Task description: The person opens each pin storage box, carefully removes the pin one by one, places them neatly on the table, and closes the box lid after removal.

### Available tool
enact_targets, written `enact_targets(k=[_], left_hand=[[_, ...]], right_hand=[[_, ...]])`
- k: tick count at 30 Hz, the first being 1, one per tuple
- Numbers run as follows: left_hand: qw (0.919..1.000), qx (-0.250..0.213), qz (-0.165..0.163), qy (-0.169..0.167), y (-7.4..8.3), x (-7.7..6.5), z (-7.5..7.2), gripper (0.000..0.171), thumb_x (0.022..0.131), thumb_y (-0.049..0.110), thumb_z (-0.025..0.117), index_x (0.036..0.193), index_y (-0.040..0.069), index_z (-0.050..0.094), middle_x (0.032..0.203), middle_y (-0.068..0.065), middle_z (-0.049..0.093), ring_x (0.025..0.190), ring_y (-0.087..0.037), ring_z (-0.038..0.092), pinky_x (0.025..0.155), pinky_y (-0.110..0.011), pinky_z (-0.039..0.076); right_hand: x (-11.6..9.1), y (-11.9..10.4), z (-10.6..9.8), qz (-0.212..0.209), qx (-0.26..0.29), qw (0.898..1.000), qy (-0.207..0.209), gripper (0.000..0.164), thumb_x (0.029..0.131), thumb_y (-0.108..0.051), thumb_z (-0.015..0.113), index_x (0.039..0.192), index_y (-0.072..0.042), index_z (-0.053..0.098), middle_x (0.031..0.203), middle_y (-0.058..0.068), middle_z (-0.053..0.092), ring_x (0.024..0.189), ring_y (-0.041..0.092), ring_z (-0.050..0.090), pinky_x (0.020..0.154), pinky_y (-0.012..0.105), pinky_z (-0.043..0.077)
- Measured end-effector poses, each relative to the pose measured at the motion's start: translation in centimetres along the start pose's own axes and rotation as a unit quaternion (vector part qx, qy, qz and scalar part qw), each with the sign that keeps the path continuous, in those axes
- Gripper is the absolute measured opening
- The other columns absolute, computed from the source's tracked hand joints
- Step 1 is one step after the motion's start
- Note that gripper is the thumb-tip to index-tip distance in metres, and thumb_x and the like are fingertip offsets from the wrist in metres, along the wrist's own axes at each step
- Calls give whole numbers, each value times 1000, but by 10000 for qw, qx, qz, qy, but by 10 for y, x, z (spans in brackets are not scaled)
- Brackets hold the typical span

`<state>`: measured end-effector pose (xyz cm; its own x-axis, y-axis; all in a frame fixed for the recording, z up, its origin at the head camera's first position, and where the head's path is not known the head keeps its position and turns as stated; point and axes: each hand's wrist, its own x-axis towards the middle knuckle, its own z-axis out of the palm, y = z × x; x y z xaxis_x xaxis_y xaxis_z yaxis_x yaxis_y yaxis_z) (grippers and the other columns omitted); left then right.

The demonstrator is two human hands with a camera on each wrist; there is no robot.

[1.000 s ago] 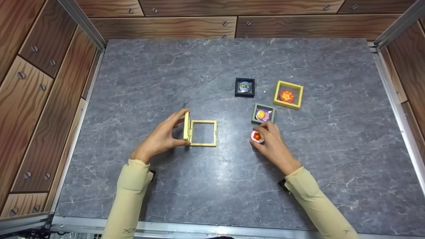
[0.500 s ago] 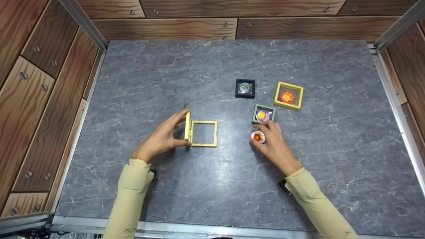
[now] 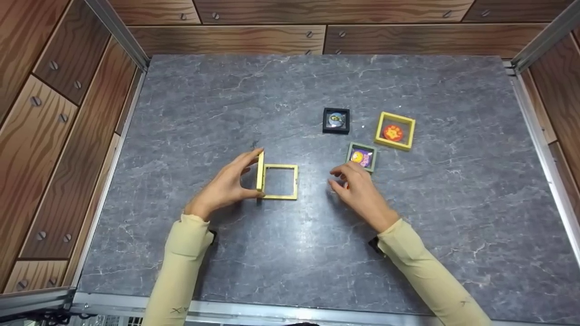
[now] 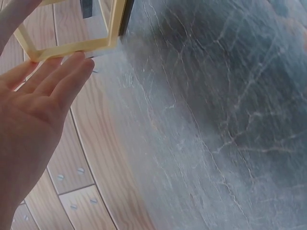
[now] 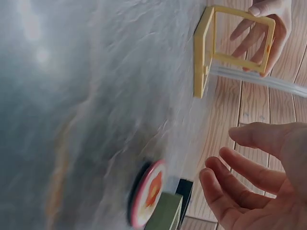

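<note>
A pale yellow hinged display frame (image 3: 296,182) stands unfolded on the table, one half flat and the other raised upright. My left hand (image 3: 225,184) grips that raised half (image 3: 260,173) between thumb and fingers at its two ends. In the left wrist view, the fingers lie along its edge (image 4: 79,45). Over a round badge with a red flower (image 5: 148,192) hovers my right hand (image 3: 360,192), fingers loosely bent and holding nothing. The badge lies on the table, mostly covered by that hand in the head view. Just beyond it sits a green frame (image 3: 373,158) with a purple-and-yellow badge.
Farther back are a black frame (image 3: 336,130) with a blue badge and a yellow frame (image 3: 393,146) with a red-and-yellow badge. The grey marbled table (image 3: 217,99) is bordered by metal rails (image 3: 253,309) and wood-patterned walls (image 3: 226,38).
My right hand has let go of the flower badge and shifted left over it. My left hand keeps its grip, and the raised half leans slightly more to the right.
</note>
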<state>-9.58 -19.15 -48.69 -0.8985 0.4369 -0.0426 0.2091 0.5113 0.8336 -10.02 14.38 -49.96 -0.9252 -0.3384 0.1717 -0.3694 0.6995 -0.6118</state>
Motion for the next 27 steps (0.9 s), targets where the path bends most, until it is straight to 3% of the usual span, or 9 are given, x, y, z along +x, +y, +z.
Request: enact_targets(k=[6,15,20,27], left_hand=[[9999,-127,-62,9,-5,1,3,107,72,15,87,155,35,21,153,2,39,143,-24,40,118,-39,38],[9999,-138,-29,63,-11,0,4,108,71,17,88,155,33,22,155,-1,36,145,-25,37,120,-39,35],[9998,34,-200,6,-16,0,5,108,70,22,89,156,27,23,155,-1,37,145,-20,36,121,-39,33],[9983,446,-367,-16,-22,2,8,107,70,26,88,156,24,24,154,-4,40,146,-25,34,123,-46,28]], right_hand=[[10,-10,9,-16,29,9996,-285,19,89,-16,69,103,-3,71,97,11,68,88,24,63,79,36,56],[20,-22,16,65,82,9987,-494,20,90,-18,68,104,-5,71,98,11,68,90,24,64,81,36,58],[24,-28,19,-65,172,9986,-496,19,90,-17,68,103,-3,71,97,13,69,88,26,64,80,37,58],[35,-34,24,-133,267,9979,-581,22,90,-15,68,106,-1,70,98,13,69,89,26,65,82,38,58]])
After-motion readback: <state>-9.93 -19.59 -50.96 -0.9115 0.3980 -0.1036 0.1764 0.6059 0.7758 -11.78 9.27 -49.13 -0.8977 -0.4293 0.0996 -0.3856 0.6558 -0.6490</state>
